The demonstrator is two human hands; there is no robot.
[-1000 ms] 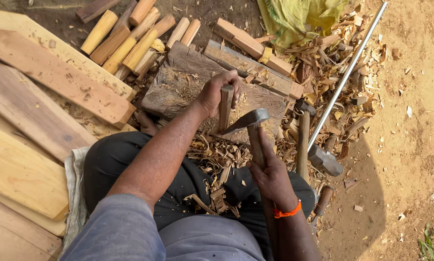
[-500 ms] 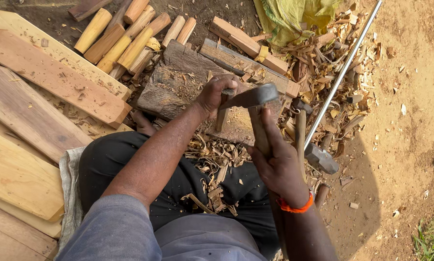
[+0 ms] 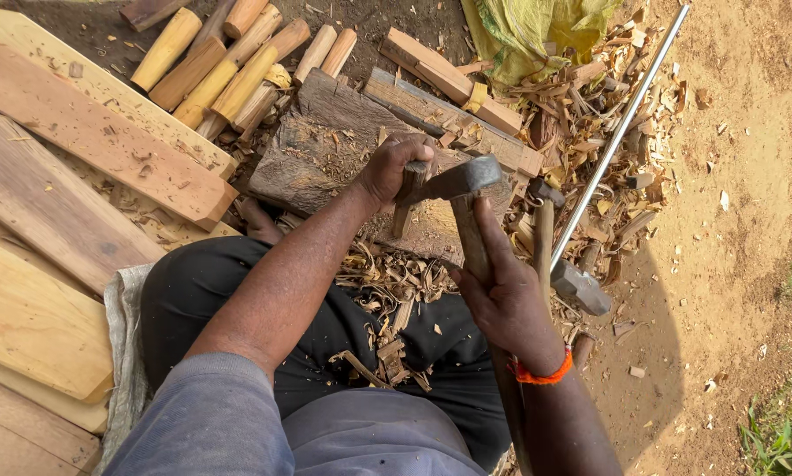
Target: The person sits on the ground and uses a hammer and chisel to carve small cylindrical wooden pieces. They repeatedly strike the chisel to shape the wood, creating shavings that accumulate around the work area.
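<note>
A short wooden peg [image 3: 405, 204] stands roughly upright on the chopping block [image 3: 325, 150], just in front of the person's knees. The left hand [image 3: 394, 169] is clamped round the peg's top, forearm stretched forward from the grey sleeve, knuckles up. The adze [image 3: 453, 182] has its grey metal head right beside that hand, level with the peg's top; whether it touches the wood cannot be told. The right hand [image 3: 506, 295] is closed around the adze's handle, thumb lying along the shaft, wrist bent with an orange band [image 3: 544, 374] on it. Shavings [image 3: 396, 282] lie piled on the lap. Planks [image 3: 70, 159] are stacked to the left, round billets [image 3: 228, 62] lie beyond the block, and a metal rod [image 3: 620, 132] slants across the dirt to the right.
</note>
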